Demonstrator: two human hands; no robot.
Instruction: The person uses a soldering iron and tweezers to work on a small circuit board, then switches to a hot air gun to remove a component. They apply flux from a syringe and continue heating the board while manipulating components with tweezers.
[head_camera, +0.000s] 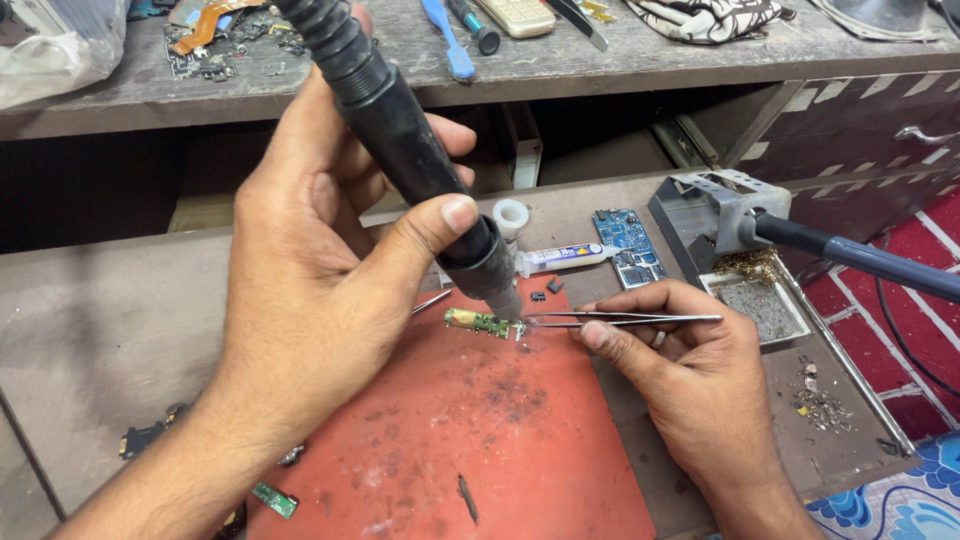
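The left hand (310, 260) grips a thick black hot-air tool with a ribbed hose (400, 140); the fingers (445, 215) are wrapped tight around its barrel, thumb pressed on the lower collar. The tool slants down to the right, and its metal nozzle tip hangs just above the right end of a small green and gold circuit board strip (480, 322). That strip lies flat on a worn red-orange rubber work mat (480, 440), near the mat's upper edge, between the two hands.

The right hand (690, 370) holds a pair of slim silver metal tweezers (620, 319), the fingers pinched together on the shafts. The tweezers lie nearly level and point left; their tips meet the right end of the strip, directly below the nozzle. Whether the tips clasp a part there is too small to tell.

The mat rests on a grey-brown wooden desk (110, 330). Behind the strip lie two tiny black chips (545, 291), a white syringe tube with a printed label (565, 259), a small white round cap (511, 215) and a blue phone circuit board (630, 247). To the right stands a grey metal soldering iron stand (715, 215) with a blue-handled iron (860, 258) resting in it. A small green board piece (274, 499) lies at the mat's lower left edge.
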